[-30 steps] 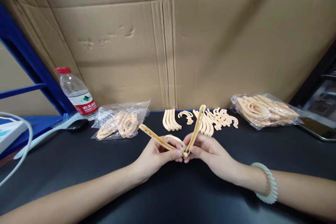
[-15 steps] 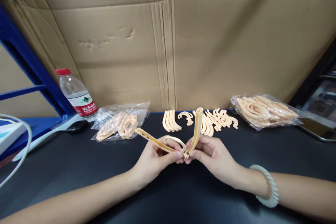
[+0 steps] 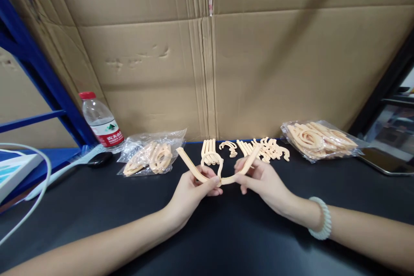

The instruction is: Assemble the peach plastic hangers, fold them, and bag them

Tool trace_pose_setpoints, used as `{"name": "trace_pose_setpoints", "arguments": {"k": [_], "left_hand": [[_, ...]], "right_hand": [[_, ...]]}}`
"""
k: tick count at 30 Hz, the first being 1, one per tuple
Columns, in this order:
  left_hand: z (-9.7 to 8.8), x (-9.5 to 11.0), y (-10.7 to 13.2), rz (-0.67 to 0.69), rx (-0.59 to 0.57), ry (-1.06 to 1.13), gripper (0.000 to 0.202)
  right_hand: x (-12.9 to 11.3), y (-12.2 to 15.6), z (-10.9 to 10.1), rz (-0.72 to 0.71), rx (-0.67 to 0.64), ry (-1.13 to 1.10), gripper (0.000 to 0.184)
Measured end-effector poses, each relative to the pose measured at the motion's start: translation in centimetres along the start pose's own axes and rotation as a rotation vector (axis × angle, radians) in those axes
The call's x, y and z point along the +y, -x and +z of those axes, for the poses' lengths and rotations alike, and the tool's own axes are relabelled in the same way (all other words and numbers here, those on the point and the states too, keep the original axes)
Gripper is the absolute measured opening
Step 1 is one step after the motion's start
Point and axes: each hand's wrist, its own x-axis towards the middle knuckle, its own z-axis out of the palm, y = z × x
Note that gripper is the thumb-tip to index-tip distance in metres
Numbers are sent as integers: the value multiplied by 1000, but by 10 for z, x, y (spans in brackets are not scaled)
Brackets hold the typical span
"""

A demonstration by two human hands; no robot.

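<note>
A beige plastic folding hanger (image 3: 229, 180) is held up between both hands, its two curved arms spread in a wide V. Its hook (image 3: 221, 166) rises from the joint where the arms meet. My left hand (image 3: 189, 194) pinches the left arm (image 3: 187, 160) close to that joint, thumb in front. Farther out, my right hand (image 3: 268, 183) grips the right arm (image 3: 252, 157) between thumb and fingers. Behind the hanger lie a row of loose hanger arms (image 3: 212, 146), a few loose hooks (image 3: 230, 146) and a heap of hooks (image 3: 274, 148).
Clear bags of hanger parts lie at left (image 3: 161, 157) and right (image 3: 310, 140). A water bottle (image 3: 103, 123) stands back left, by a blue frame (image 3: 42, 69). A phone (image 3: 384, 161) lies far right. Cardboard (image 3: 274, 60) walls the back of the black table (image 3: 226, 233).
The hanger has turned, so its arms show a different face and the hook stands up. My right hand has moved away from the joint, outward along the right arm. The view has shifted slightly.
</note>
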Motion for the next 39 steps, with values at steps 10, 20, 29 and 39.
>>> {"name": "trace_pose_setpoints", "arguments": {"k": [10, 20, 29, 39], "left_hand": [[-36, 18, 0, -138, -99, -41, 31], [-58, 13, -2, 469, -258, -1031, 10], [-57, 8, 0, 632, -249, -1147, 8], [-59, 6, -2, 649, -180, -1179, 13]], "right_hand": [[-17, 10, -74, 52, -116, 493, 20], [-18, 8, -98, -284, -386, 907, 24], [-24, 7, -106, -321, -454, 1023, 18], [-23, 6, -108, -303, -400, 1121, 15]]}}
